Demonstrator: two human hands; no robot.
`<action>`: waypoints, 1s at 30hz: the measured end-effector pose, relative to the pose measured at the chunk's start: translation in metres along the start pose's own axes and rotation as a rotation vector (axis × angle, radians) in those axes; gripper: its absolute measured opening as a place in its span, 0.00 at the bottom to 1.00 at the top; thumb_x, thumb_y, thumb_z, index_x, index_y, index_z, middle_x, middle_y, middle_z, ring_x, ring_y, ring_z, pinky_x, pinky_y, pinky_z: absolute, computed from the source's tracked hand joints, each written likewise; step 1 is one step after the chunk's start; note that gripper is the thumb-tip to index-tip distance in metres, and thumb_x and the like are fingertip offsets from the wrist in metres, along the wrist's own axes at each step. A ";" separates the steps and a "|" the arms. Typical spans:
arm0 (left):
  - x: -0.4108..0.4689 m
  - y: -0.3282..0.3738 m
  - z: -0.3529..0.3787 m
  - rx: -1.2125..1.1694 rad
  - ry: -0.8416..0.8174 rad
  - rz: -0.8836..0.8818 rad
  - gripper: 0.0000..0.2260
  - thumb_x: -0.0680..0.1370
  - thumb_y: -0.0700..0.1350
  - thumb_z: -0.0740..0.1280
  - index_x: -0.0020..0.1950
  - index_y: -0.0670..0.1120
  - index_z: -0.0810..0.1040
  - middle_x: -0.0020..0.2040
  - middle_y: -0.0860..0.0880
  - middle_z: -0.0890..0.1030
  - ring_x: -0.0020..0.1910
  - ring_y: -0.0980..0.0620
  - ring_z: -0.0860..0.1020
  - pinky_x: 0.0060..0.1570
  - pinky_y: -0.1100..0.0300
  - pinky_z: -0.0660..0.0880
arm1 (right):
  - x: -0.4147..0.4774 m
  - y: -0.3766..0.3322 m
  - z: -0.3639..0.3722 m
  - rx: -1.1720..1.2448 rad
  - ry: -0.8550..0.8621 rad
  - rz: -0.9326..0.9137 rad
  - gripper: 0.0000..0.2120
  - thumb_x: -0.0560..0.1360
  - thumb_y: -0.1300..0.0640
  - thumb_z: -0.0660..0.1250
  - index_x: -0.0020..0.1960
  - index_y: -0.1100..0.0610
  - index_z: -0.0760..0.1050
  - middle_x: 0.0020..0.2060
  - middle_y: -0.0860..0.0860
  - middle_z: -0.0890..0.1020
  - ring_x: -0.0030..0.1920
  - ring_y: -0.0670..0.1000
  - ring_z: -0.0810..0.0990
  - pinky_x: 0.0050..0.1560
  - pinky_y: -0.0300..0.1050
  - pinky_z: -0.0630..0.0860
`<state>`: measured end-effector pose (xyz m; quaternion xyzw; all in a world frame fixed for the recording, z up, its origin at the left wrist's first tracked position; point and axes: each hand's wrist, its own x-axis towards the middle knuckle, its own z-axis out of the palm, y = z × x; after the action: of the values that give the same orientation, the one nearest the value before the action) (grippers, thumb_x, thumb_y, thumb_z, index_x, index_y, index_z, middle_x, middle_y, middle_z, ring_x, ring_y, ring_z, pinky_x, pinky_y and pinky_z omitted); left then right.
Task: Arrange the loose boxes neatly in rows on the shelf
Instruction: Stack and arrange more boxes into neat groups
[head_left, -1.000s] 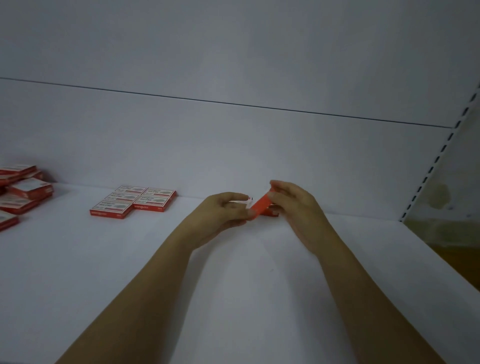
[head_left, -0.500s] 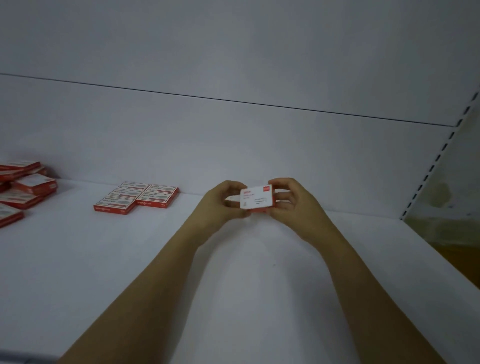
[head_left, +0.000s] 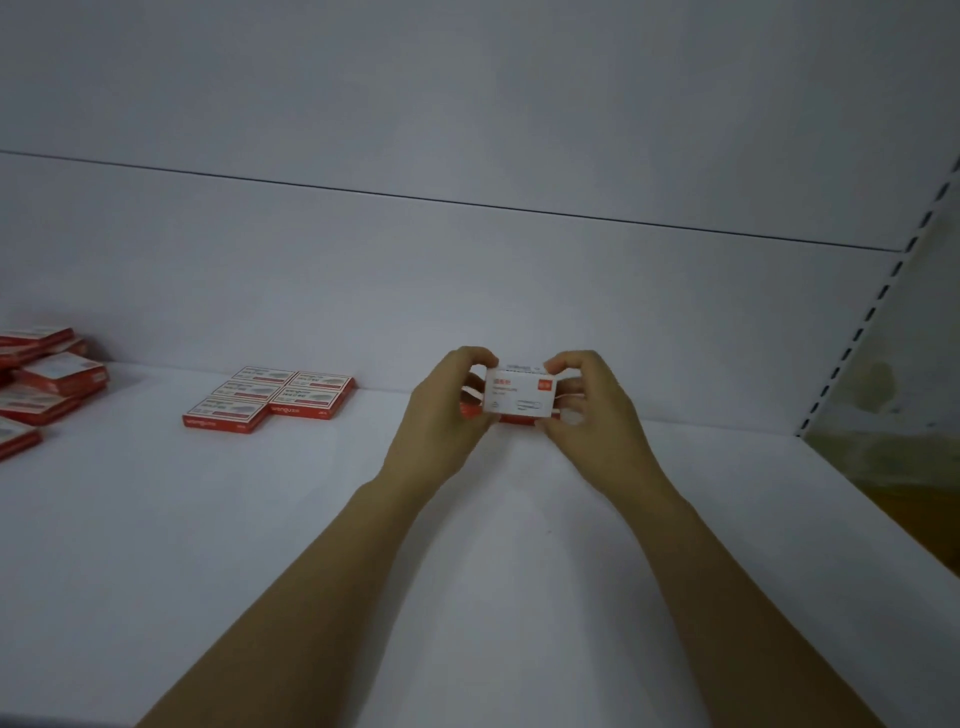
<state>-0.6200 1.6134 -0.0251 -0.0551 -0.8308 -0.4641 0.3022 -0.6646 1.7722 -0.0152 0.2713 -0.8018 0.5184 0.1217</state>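
Note:
Both hands hold one small box (head_left: 521, 393) near the back of the white shelf (head_left: 208, 519), its white printed face turned toward me and its red edge below. My left hand (head_left: 441, 421) grips its left end with curled fingers, and my right hand (head_left: 587, 410) pinches its right end. Several flat red-and-white boxes (head_left: 270, 397) lie in a tidy block to the left, against the back wall. A loose heap of the same boxes (head_left: 47, 379) sits at the far left edge.
The shelf's white back panel (head_left: 467, 291) rises right behind the hands. A slotted upright (head_left: 878, 306) marks the shelf's right end, with a dim floor beyond it. Bare shelf surface stretches in front of the hands and between them and the block.
The box has turned from showing its red side to showing its white printed face, and both hands have shifted their fingers round its ends.

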 end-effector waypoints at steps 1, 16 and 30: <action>-0.001 0.000 0.002 0.045 0.029 0.036 0.17 0.73 0.36 0.70 0.56 0.51 0.69 0.55 0.52 0.76 0.46 0.56 0.76 0.41 0.77 0.72 | -0.002 -0.003 0.001 -0.066 0.034 -0.078 0.17 0.71 0.67 0.70 0.53 0.56 0.67 0.54 0.51 0.74 0.51 0.47 0.78 0.43 0.26 0.76; 0.005 -0.001 -0.007 -0.129 0.007 -0.031 0.22 0.71 0.37 0.73 0.63 0.49 0.75 0.57 0.55 0.79 0.47 0.61 0.78 0.44 0.67 0.77 | 0.001 0.001 -0.012 0.099 -0.021 0.023 0.23 0.70 0.64 0.72 0.60 0.49 0.71 0.59 0.44 0.77 0.52 0.42 0.80 0.46 0.29 0.76; 0.007 -0.007 -0.010 -0.228 -0.169 -0.393 0.19 0.73 0.60 0.65 0.45 0.43 0.80 0.35 0.49 0.83 0.32 0.56 0.80 0.35 0.62 0.72 | 0.007 0.008 -0.009 0.408 -0.163 0.457 0.15 0.73 0.48 0.68 0.44 0.62 0.78 0.33 0.55 0.79 0.36 0.52 0.80 0.44 0.46 0.79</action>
<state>-0.6233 1.6005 -0.0225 0.0352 -0.7901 -0.5986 0.1271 -0.6760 1.7810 -0.0140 0.1436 -0.7286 0.6590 -0.1193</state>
